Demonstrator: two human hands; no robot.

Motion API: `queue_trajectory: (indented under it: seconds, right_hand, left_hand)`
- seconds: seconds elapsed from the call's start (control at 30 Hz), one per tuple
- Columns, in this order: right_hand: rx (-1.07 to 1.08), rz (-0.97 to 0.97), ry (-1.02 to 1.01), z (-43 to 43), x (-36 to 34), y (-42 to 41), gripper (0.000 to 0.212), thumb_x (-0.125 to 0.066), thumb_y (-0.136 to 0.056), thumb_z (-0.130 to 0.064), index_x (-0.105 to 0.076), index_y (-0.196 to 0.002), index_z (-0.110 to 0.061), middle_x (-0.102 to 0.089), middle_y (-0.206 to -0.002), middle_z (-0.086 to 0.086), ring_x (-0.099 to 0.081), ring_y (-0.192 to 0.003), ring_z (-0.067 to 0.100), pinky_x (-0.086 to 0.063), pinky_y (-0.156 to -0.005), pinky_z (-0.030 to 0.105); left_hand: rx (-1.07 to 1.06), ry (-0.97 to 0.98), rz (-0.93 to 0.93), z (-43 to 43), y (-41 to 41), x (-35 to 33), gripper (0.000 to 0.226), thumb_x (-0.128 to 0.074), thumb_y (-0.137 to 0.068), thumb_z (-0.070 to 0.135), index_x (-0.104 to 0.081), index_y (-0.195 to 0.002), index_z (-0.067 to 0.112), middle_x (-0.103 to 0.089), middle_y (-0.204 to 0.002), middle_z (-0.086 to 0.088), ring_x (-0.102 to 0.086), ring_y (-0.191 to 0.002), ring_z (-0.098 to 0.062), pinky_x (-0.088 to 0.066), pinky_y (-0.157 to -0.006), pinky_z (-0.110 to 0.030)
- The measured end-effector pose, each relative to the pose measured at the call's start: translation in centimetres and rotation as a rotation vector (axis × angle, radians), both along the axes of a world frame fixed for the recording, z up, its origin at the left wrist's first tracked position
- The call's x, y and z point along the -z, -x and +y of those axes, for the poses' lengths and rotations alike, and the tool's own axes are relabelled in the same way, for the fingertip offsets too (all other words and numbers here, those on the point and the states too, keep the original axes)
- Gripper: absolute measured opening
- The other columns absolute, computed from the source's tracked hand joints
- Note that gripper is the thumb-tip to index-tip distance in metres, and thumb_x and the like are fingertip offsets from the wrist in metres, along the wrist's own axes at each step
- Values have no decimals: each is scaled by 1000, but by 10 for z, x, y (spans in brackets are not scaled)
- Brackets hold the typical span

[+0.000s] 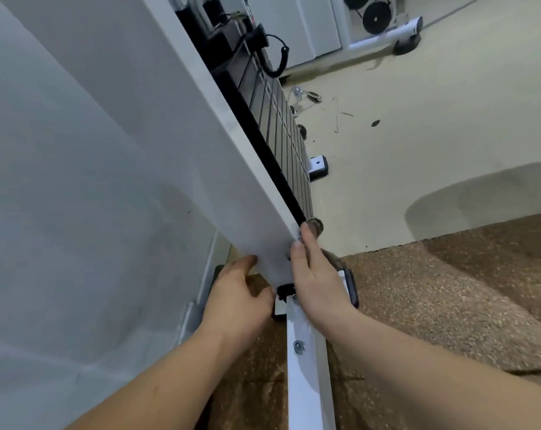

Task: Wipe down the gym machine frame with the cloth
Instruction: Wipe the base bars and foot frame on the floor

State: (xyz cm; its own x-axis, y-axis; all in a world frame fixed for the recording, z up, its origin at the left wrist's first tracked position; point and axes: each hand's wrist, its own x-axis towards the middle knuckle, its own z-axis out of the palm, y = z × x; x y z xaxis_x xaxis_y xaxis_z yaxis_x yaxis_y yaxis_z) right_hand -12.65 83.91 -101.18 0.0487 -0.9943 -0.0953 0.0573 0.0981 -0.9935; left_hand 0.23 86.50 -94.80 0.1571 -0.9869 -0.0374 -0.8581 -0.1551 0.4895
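Right hand (315, 274) clamps cloth (315, 226) to frame (263, 240); left hand (238, 293) grips frame; speckled mat (418, 305), pale floor (433, 119).

Floor: cream (449, 97) on your far side, with a brown speckled mat (418, 305) under you.
Rail (308, 377): white and bolted, it lies flat on the mat and runs toward you.
Foot (318, 167): black-padded, it sits on the cream just past the mat.
Far foot (406, 46): a black pad on the cream at your top right.
Metal piece (306, 96): small and shiny, maybe a clip, lying on the cream.
Litter: thin strands (337, 119) and a dark spot (376, 122) lie near each other on the cream.
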Motion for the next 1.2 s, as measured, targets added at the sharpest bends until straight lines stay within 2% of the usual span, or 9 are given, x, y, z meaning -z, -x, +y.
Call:
queue_trajectory:
  seconds: [0.1,0.2,0.37,0.53,0.67,0.83,0.97,1.07,1.2]
  right_hand:
    - [50,1,109,6,-27,-7,60,-29,-107,-55,-1,-160,-52,-30,-166,-9,-32,-151,16,-30,-124,42]
    - [51,26,125,-5,-40,-5,62,-29,-109,-51,6,-160,-51,-31,-166,-2,-34,-148,23,-31,-121,39]
    - [23,15,87,0,-31,-9,57,-30,-109,-50,-4,-159,-56,-24,-169,-8,-27,-154,21,-27,-125,47]
    - [96,23,373,2,-76,-17,58,-32,-109,-44,-7,-162,-47,-19,-170,-14,-15,-157,8,-19,-128,42]
    - [84,75,243,-10,-75,-7,62,-28,-109,-48,11,-157,-54,-33,-166,-4,-39,-146,24,-35,-115,39]
    - [95,-38,281,-1,-80,-17,59,-29,-107,-50,-11,-163,-45,-16,-170,-15,-10,-156,3,-15,-130,41]
    - [56,-43,402,0,-109,-7,65,-26,-98,-59,-14,-160,-49,-17,-165,-25,-7,-153,-10,-8,-125,16]
    - [53,-82,342,-11,-119,1,63,-30,-106,-52,0,-161,-47,-32,-162,-14,-28,-151,8,-25,-113,17]
    - [60,-122,343,-17,-124,-4,59,-35,-110,-39,-12,-165,-35,-20,-169,-13,-15,-155,3,-11,-123,21]
  left_hand:
    - [-54,38,75,-1,4,-7,40,-72,-92,18,-60,-126,37,-64,-124,13,-59,-96,11,-43,-70,1]
    - [-59,35,75,2,5,-13,56,-71,-94,21,-52,-146,22,-62,-125,13,-56,-92,12,-40,-72,0]
    - [-85,22,108,8,0,-17,64,-70,-94,18,-44,-153,19,-60,-131,10,-55,-91,11,-34,-65,6]
    - [-115,21,179,12,-2,-17,53,-74,-93,18,-53,-141,22,-70,-102,12,-67,-83,8,-48,-62,-4]
    - [-131,50,175,10,-2,-30,51,-70,-94,18,-50,-139,31,-63,-108,18,-64,-93,8,-48,-75,-6]
    - [-153,246,160,-3,-3,-76,43,-69,-98,27,-55,-138,25,-65,-125,9,-61,-103,6,-47,-83,-10]
    - [-186,380,213,-6,1,-103,28,-68,-99,29,-64,-125,20,-71,-110,10,-65,-93,10,-55,-91,-17]
    - [-177,380,200,-5,5,-116,28,-67,-100,32,-63,-125,22,-71,-112,11,-66,-98,4,-52,-90,-17]
    - [-177,369,208,-7,4,-127,20,-66,-100,31,-63,-119,24,-72,-109,11,-67,-94,3,-52,-86,-17]
